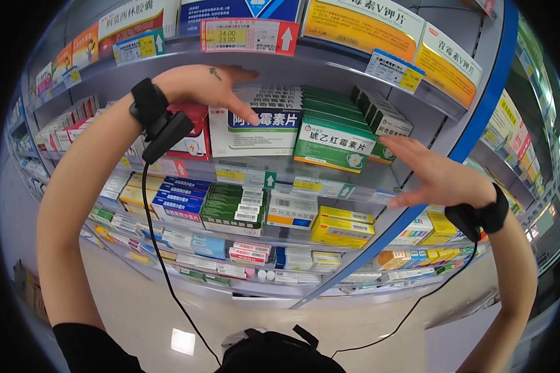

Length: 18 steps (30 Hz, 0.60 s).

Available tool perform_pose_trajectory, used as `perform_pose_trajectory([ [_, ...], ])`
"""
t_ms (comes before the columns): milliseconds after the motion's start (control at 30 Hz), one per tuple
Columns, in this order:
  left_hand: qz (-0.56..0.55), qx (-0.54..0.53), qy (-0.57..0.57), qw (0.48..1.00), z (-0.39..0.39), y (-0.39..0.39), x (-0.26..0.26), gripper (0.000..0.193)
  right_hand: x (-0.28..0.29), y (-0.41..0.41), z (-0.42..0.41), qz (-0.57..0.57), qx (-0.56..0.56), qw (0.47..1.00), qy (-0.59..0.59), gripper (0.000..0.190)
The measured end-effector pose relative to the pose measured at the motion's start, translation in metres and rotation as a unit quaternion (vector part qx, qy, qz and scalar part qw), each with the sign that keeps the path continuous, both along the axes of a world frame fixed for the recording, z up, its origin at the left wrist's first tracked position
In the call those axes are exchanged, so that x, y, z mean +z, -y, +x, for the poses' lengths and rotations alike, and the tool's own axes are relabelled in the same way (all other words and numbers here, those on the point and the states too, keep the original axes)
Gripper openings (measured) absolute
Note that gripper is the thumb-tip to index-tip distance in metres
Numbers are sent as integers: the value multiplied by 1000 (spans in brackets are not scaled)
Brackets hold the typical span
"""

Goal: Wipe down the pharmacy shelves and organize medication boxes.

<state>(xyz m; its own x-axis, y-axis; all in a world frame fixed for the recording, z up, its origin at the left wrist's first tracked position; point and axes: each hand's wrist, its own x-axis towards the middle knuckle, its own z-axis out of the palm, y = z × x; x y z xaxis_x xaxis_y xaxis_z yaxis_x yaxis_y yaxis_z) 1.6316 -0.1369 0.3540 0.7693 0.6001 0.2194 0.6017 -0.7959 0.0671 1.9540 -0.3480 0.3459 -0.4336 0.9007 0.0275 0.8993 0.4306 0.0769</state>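
My left hand [210, 88] reaches over a row of white-and-blue medicine boxes [261, 142], fingers spread, its thumb in front of the nearest box's printed face. Whether the thumb touches the box cannot be told. A red medicine box [191, 140] stands beside that row, partly behind my wrist. Green-and-white medicine boxes [333, 144] form a deep row to the right of the white-and-blue ones. My right hand [429, 170] hovers at the shelf's right end with fingers apart, holding nothing. Its fingertips are close to dark-green and white boxes [392, 123], which they partly cover.
Larger cartons [364, 28] line the upper shelf, with price tags [249, 37] along its edge. Lower shelves hold stacked yellow boxes [343, 228] and several other packs. A blue upright [485, 84] divides the shelving. Black cables [154, 233] hang from both wrist-worn devices.
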Motion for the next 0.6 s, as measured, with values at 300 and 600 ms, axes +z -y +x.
perform_pose_trajectory([
  [300, -77, -38, -99, 991, 59, -22, 11, 123, -1, -89, -21, 56, -46, 997, -34, 98],
  [600, -159, -25, -138, 977, 70, -42, 3, 126, -8, -150, -15, -54, -166, 984, 32, 127],
])
